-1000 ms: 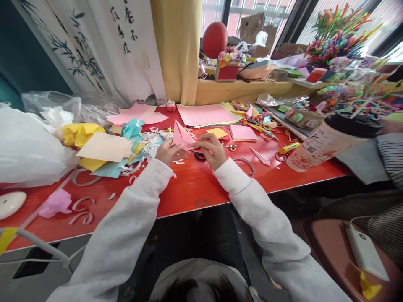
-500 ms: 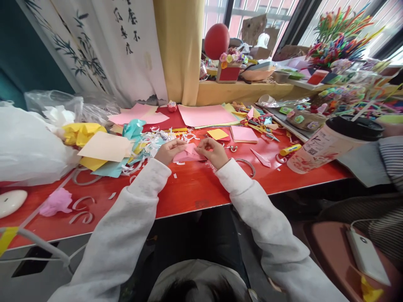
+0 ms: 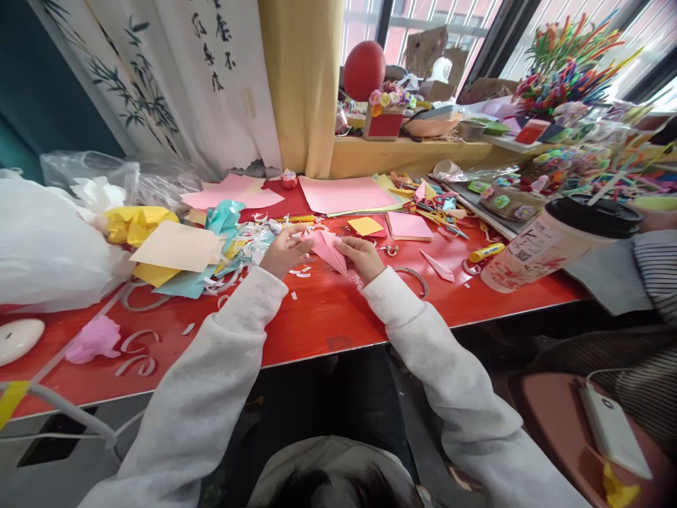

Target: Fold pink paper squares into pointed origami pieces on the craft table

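Observation:
Between my hands is a folded piece of pink paper point(image 3: 328, 252), held a little above the red table point(image 3: 317, 321) with a point towards me. My left hand point(image 3: 287, 252) pinches its left side between thumb and fingers. On the opposite edge my right hand point(image 3: 362, 258) is closed, thumb and fingertips on the paper. Another folded pink paper piece point(image 3: 438, 266), narrow and pointed, lies to the right. Behind my right hand are a stack of pink square paper point(image 3: 410, 226) and a smaller yellow square point(image 3: 366, 225).
Crumpled paper point(image 3: 140, 224), white shreds and a plastic bag point(image 3: 53, 247) crowd the left. Towards the right stand a drink cup point(image 3: 550, 247) with a black lid and a yellow glue stick point(image 3: 486, 252). Beyond it shows another person's striped sleeve point(image 3: 656, 271). Large pink sheets point(image 3: 346, 193) lie behind.
The pink paper has been lifted and turned, from lying flat between my hands to a pointed shape held at both sides. My hands have shifted only slightly.

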`<state>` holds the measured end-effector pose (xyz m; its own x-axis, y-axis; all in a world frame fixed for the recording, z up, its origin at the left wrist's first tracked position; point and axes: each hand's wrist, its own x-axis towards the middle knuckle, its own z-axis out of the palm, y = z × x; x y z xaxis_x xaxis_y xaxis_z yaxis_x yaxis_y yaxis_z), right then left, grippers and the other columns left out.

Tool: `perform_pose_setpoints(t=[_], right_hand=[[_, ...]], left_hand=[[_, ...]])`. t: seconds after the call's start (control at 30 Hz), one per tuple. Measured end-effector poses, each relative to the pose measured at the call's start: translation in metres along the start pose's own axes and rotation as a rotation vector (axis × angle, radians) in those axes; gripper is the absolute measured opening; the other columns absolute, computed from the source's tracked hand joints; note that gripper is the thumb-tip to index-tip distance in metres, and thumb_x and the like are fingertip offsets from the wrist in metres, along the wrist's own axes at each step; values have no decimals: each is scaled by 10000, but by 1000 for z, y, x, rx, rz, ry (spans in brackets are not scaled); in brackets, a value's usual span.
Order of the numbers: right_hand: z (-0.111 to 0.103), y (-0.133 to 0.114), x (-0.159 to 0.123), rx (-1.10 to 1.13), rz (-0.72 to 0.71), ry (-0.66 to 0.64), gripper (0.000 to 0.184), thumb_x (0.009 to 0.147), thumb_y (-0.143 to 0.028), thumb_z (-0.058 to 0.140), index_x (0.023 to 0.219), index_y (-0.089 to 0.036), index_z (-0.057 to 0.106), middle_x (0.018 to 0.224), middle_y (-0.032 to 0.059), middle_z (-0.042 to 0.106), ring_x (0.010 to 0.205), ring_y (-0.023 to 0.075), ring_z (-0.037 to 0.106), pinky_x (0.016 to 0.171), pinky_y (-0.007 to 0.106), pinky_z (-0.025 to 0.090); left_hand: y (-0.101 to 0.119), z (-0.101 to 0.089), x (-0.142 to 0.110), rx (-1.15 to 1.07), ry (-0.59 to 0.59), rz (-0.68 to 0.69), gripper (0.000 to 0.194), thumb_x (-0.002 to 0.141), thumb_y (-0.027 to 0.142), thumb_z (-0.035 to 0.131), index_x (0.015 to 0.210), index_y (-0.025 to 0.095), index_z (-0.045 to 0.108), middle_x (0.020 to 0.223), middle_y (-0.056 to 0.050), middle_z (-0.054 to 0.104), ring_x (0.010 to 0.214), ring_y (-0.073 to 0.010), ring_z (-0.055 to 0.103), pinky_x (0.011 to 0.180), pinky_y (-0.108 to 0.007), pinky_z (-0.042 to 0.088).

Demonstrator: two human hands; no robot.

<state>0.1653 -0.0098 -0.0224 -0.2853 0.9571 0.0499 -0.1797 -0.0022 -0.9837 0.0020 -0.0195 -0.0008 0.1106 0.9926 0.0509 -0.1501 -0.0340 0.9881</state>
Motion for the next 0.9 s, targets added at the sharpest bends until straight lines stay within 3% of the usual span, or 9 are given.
perform_pose_setpoints(t=[0.1, 0.3, 0.43, 0.53, 0.67, 0.9], right_hand=[[1, 1, 1, 42, 21, -24, 377, 560, -462, 655, 729, -157, 512, 579, -16, 560, 502, 115, 550, 483, 247, 434], [2, 0, 1, 43, 72, -18, 343, 602, -449, 624, 742, -161, 503, 555, -30, 539, 446, 86, 511, 420, 204, 397], [3, -3, -1, 24, 105, -69, 368, 587, -261, 651, 921, -175, 521, 655, -20, 582, 558, 92, 557, 513, 212, 451], [4, -3, -1, -2, 62, -79, 403, 595, -195, 620, 982, -197, 509, 584, -56, 546, 509, 70, 519, 508, 206, 447], [5, 0, 0, -48, -34, -49, 325, 641, -255, 599, 954, -194, 537, 484, -78, 472, 423, 51, 432, 429, 181, 395], [7, 1, -1, -34, -24, 21, 293, 637, -319, 616, 886, -167, 585, 572, -41, 554, 518, 90, 529, 517, 242, 476]], left_hand=[[-3, 2, -1, 100, -6, 11, 581, 513, 231, 708, 1031, 132, 462, 725, -11, 582, 639, -121, 570, 643, -288, 494], [-8, -1, 1, 159, -56, 73, 535, 532, 159, 667, 1028, 113, 473, 672, 2, 574, 587, -110, 556, 585, -258, 481], [-11, -5, 4, 121, -72, 91, 530, 552, 152, 647, 1045, 113, 456, 698, -8, 580, 583, -106, 549, 534, -234, 462], [-14, -6, 6, 74, -110, 61, 507, 577, 164, 630, 1046, 126, 442, 703, -8, 575, 550, -91, 528, 488, -214, 435], [-16, -7, 7, 29, -116, 48, 460, 607, 165, 602, 1035, 146, 436, 696, 0, 553, 529, -76, 503, 456, -196, 410], [-16, -2, 4, 84, -75, 41, 601, 581, 176, 648, 1106, 151, 356, 750, -16, 570, 607, -115, 553, 515, -239, 463]])
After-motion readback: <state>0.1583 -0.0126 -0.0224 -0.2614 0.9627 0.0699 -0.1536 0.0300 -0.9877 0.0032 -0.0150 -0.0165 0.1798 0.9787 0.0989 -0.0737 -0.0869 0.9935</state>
